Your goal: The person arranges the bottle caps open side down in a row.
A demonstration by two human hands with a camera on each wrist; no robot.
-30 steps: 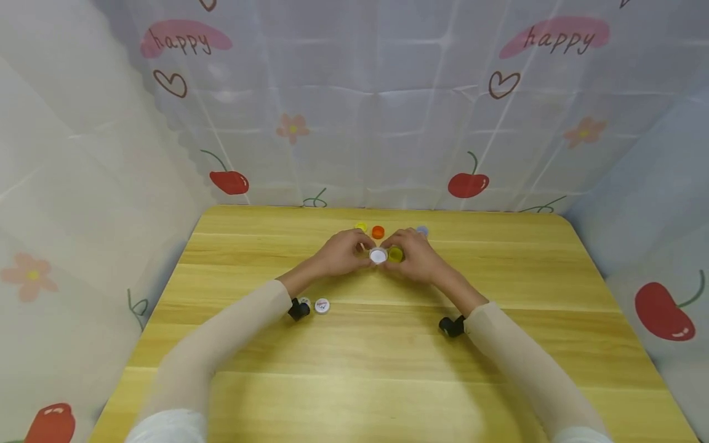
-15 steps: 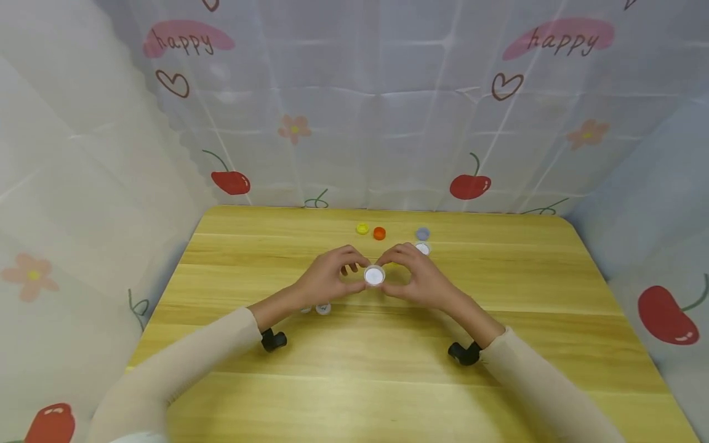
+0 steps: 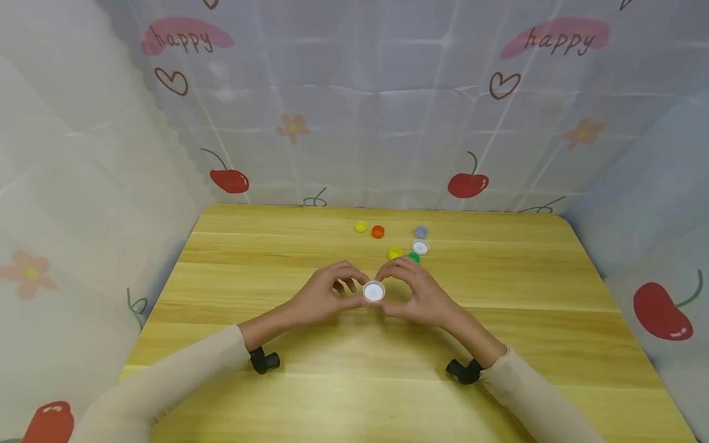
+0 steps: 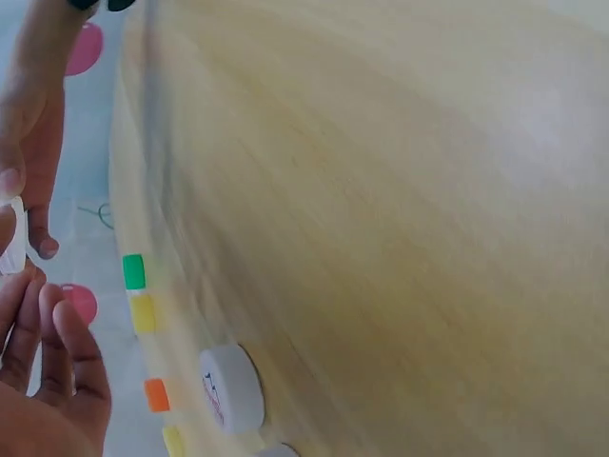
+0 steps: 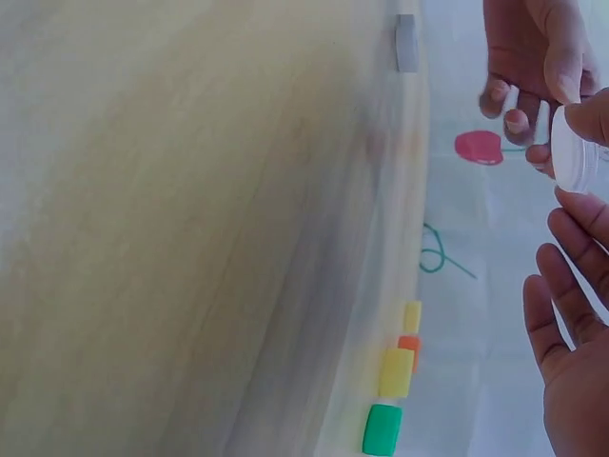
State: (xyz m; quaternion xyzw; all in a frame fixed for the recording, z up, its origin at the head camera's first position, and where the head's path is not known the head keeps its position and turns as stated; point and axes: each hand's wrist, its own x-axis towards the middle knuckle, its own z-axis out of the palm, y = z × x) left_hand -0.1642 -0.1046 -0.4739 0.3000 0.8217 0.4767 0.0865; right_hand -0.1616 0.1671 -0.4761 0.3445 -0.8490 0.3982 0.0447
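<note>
A white round cap (image 3: pixel 373 291) is held up between both hands over the middle of the table, its round white face toward the head camera. From the left, my left hand (image 3: pixel 328 296) pinches its rim between thumb and forefinger, the other fingers loosely bent. My right hand (image 3: pixel 416 293) pinches the opposite side the same way. The right wrist view shows the cap (image 5: pixel 574 152) edge-on between the fingertips. Just beyond the right hand lie a yellow cap (image 3: pixel 395 253) and a green cap (image 3: pixel 414 257), the green one partly covered by the fingers.
Farther back on the wooden table (image 3: pixel 266 246) lie another yellow cap (image 3: pixel 361 227), an orange cap (image 3: pixel 378 232), a lavender cap (image 3: pixel 421 232) and a white cap (image 3: pixel 420 247). A printed white cap (image 4: pixel 231 388) shows in the left wrist view. A patterned curtain (image 3: pixel 365 147) stands behind.
Both hands have drawn back toward the person with the white cap between them. Caps they covered at the back now show; the printed white caps at left are hidden in the head view.
</note>
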